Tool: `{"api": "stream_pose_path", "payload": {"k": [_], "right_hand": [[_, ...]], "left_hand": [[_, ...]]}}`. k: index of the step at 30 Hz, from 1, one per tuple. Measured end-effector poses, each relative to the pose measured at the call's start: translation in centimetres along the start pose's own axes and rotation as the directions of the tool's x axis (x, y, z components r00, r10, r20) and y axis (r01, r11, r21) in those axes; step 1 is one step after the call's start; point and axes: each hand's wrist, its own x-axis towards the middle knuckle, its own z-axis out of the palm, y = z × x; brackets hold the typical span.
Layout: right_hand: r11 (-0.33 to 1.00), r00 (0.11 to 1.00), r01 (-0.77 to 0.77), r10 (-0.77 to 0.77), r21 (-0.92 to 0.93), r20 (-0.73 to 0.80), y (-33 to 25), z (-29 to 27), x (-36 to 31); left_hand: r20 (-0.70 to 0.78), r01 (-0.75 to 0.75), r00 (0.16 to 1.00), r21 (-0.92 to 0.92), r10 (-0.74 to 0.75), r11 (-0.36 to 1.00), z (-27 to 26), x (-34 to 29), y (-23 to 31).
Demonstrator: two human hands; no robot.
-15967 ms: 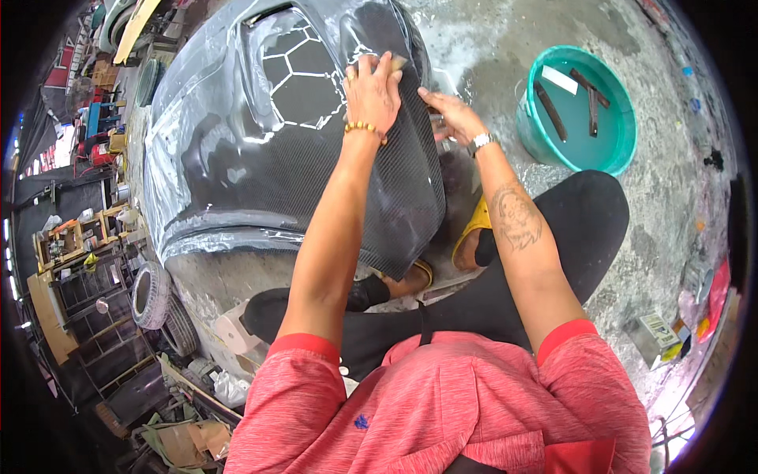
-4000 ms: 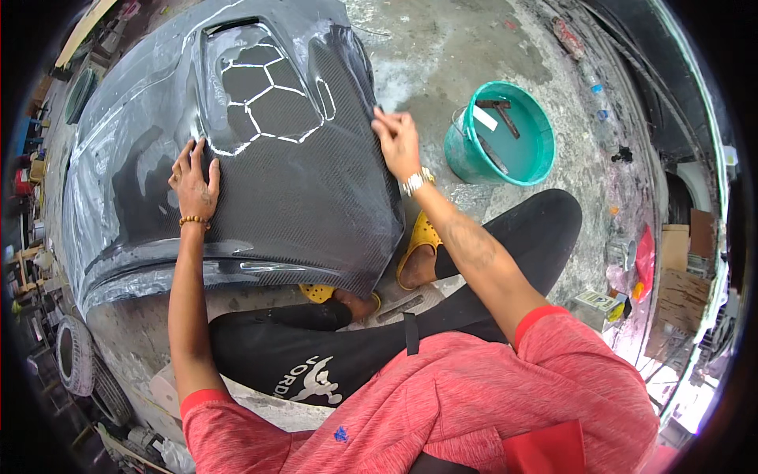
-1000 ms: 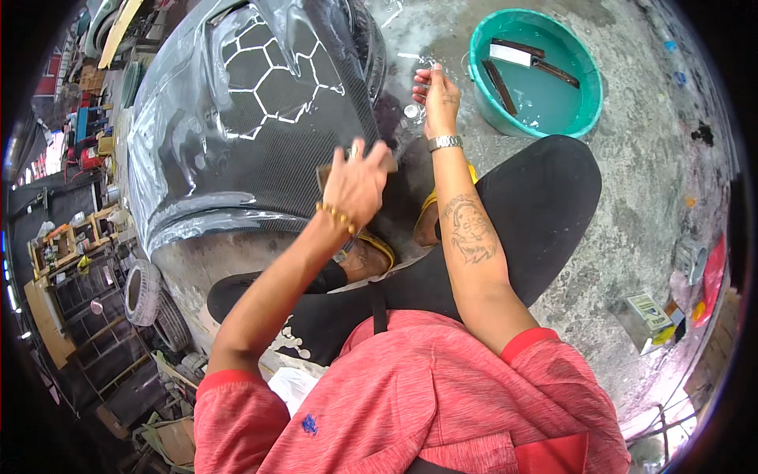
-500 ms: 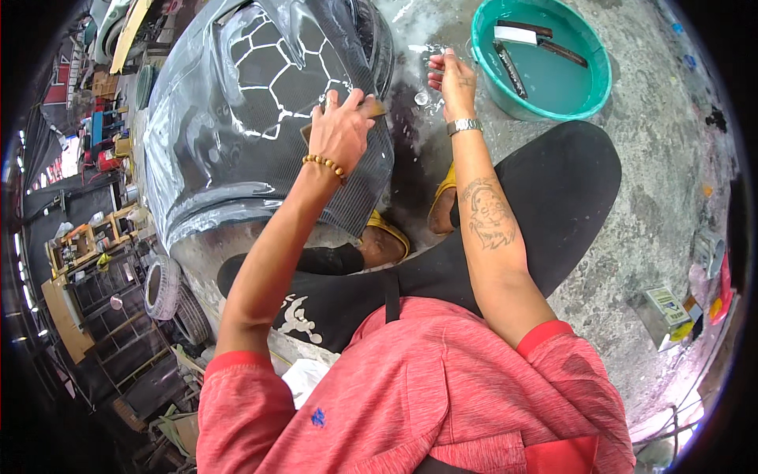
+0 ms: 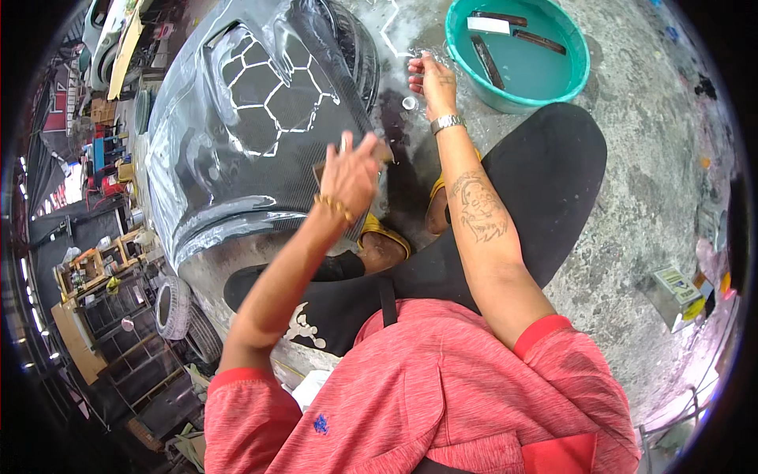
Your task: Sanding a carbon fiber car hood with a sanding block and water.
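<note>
My left hand (image 5: 350,175), with a beaded bracelet on its wrist, grips a flat brown sanding block (image 5: 384,152) over the near right part of a dark moulded vehicle panel (image 5: 304,170). The hand is smeared by motion. The panel is wet, streaked with grey-white film, and bears white honeycomb-like lines (image 5: 272,99) on a dark patch. My right hand (image 5: 436,85), wearing a metal watch, hovers left of a teal basin (image 5: 513,104) with its fingers loosely curled and apart. I see nothing held in it. A thin white water-like streak (image 5: 387,33) shows beyond its fingertips.
Cloudy water fills the basin, with several dark bars (image 5: 488,63) and a white block (image 5: 488,25) in it. Tyres (image 5: 170,308) and wooden shelving (image 5: 91,272) stand at left. A metal can (image 5: 673,286) is on the concrete floor (image 5: 624,237) at right. My yellow-shod feet are beside the panel.
My left hand has moved nearer to me across the panel with the sanding block. The white streak beyond my right hand has spread farther out. The whole view has shifted slightly.
</note>
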Motion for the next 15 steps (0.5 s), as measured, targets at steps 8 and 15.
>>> {"api": "stream_pose_path", "payload": {"k": [8, 15], "right_hand": [[0.999, 1.000, -0.012, 0.011, -0.035, -0.020, 0.1, -0.1, -0.6], [0.999, 1.000, 0.023, -0.023, -0.032, -0.008, -0.3, -0.8, -0.5]], "left_hand": [[0.012, -0.039, 0.999, 0.045, 0.038, 0.998, 0.2, 0.2, -0.2], [-0.023, -0.063, 0.998, 0.063, 0.065, 0.996, -0.7, -0.2, 0.1]]}}
